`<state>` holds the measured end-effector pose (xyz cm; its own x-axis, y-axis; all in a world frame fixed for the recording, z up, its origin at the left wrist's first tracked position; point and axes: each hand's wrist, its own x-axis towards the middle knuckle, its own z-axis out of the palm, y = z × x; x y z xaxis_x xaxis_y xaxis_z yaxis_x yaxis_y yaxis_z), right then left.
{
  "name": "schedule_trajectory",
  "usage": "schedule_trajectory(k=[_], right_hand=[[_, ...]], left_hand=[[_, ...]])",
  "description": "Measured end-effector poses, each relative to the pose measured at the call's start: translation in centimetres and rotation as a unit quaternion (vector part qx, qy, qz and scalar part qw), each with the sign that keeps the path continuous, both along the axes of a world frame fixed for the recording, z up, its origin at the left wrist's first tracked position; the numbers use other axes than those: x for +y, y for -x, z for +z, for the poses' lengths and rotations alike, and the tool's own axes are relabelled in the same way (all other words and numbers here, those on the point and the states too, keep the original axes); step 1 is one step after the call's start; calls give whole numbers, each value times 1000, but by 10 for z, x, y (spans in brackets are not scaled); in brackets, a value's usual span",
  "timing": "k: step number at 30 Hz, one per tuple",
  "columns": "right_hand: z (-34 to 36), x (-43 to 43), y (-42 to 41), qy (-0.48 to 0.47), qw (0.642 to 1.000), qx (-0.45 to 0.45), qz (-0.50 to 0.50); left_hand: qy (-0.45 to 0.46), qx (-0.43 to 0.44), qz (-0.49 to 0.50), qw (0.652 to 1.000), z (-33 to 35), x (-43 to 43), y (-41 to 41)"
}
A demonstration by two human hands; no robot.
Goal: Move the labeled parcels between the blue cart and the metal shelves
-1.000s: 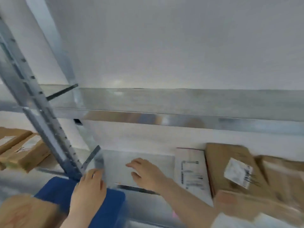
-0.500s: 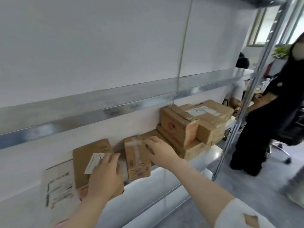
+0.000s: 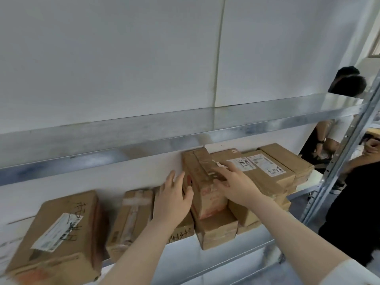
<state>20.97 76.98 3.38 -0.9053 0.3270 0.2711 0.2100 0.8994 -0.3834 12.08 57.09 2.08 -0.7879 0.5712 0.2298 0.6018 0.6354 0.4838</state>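
two hands had gone to a new spot. a moment before, the left hand (image 3: 170, 200) lay on the flat parcel (image 3: 59, 233) with the white label, and the right hand (image 3: 234, 182) touched the taped parcel (image 3: 131, 214) next to it. now both hands were further right along the metal shelf (image 3: 226, 250), at the tall parcel (image 3: 202, 188) with red print on its front.

the left hand was open. its fingers were straight and spread, pressed flat on the left side of the tall parcel. the right hand lay over the top front corner, with its fingers across the brown tape. the picture was too blurry there to tell if it was gripping or just resting.

the tall parcel stood on a lower parcel (image 3: 216, 231), close to the wall. it touched the parcel marked 98LL (image 3: 265, 173) on its right. it had not left the shelf yet. the blue cart was out of sight, though a second before it showed low on the left.

so this looked like the parcel picked to come off the shelf, with one hand on each side to lift it. the lower parcel seemed to stick out over the shelf edge, so a rough pull might drag it off too.
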Motion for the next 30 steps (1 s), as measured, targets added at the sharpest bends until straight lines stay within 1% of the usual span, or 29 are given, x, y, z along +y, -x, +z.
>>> schedule_trajectory(k=[5, 8, 11, 14, 17, 21, 26, 30], right_hand=[[0, 28, 26, 61, 995, -29, 73], [-1, 33, 41, 98, 989, -44, 98], [-4, 34, 49, 111, 987, -49, 105], [-9, 34, 50, 117, 986, -48, 111], [-9, 29, 48, 120, 986, -26, 117], [-4, 15, 46, 116, 983, 3, 139], [6, -19, 48, 118, 976, 35, 180], [14, -59, 51, 133, 964, 42, 225]], left_hand=[[-21, -64, -6, 998, -1, 54, 8], [-25, -126, -4, 992, -9, 66, 19], [-73, -188, -2, 979, -17, 67, 24], [-129, -219, -6, 967, -20, 69, 23], [-143, -221, 2, 965, -19, 68, 18], [-170, -201, 21, 965, -14, 53, 10], [-171, -158, 45, 971, -1, 14, 4], [-190, -122, 75, 971, 5, -28, -6]])
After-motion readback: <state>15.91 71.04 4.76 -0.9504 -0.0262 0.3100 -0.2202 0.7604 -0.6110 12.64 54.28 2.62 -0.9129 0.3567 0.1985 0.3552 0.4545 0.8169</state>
